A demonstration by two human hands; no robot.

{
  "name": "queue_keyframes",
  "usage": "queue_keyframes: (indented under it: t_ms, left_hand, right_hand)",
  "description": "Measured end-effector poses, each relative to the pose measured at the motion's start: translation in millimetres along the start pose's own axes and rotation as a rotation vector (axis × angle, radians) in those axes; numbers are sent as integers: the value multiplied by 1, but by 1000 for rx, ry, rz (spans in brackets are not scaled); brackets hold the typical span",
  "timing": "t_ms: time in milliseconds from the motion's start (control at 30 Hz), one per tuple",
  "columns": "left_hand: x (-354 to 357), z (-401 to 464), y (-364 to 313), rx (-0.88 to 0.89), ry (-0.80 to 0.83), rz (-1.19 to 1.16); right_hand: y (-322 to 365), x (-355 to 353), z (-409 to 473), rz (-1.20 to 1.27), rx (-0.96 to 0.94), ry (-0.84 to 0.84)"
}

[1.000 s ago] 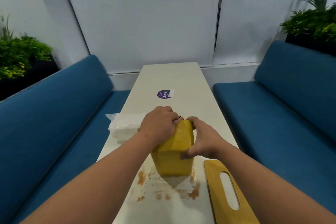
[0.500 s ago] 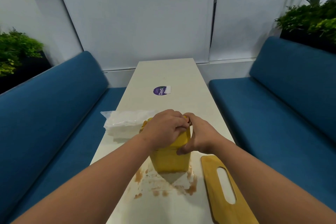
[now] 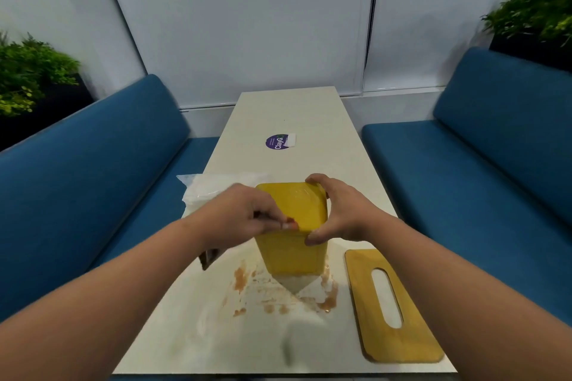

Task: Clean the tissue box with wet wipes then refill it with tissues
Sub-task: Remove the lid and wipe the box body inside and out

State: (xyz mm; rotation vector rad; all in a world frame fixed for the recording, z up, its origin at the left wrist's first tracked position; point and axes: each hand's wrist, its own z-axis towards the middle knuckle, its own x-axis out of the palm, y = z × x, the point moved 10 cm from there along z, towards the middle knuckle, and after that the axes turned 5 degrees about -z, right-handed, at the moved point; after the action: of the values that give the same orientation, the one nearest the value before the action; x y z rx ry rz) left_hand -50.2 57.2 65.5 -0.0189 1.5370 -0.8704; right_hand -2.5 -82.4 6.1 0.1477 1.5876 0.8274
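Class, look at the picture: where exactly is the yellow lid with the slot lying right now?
The yellow lid lies flat on the table at the near right, just right of the upright yellow tissue box.

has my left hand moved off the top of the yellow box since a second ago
Yes. The left hand has slid off the top of the yellow box toward its left side, measured against the box, which stays over the brown stains.

table (image 3: 309,114) | yellow box (image 3: 291,254) | lid (image 3: 390,306) | sticker (image 3: 280,141) | brown smears (image 3: 241,278) | possibly tissue pack (image 3: 213,189)
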Motion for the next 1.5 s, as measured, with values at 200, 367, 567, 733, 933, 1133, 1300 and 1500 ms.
queue_keyframes:
  t_ms: [200, 367, 567, 733, 933, 1133, 1300, 1500]
  left_hand:
    - [-2, 29, -8, -248, -514, -64]
    - [25, 47, -27, -387, -575, 69]
    - [11, 33, -3, -483, -569, 251]
    - [-6, 3, 34, -538, -630, 210]
    - [-30, -7, 40, -499, -705, 208]
    - [14, 39, -3, -228, -470, 225]
    - [27, 43, -28, 58, -277, 93]
    - [29, 13, -29, 141, -33, 32]
  right_hand:
    - [2, -1, -1, 11, -14, -51]
    - [12, -8, 1, -10, -51, -97]
    - [4, 0, 4, 9, -11, -61]
    - [-1, 6, 0, -16, -7, -13]
    - [3, 4, 2, -17, -16, -12]
    - [-1, 3, 2, -3, 15, -51]
    - [-3, 1, 5, 35, 20, -42]
    - [-1, 2, 2, 10, 5, -29]
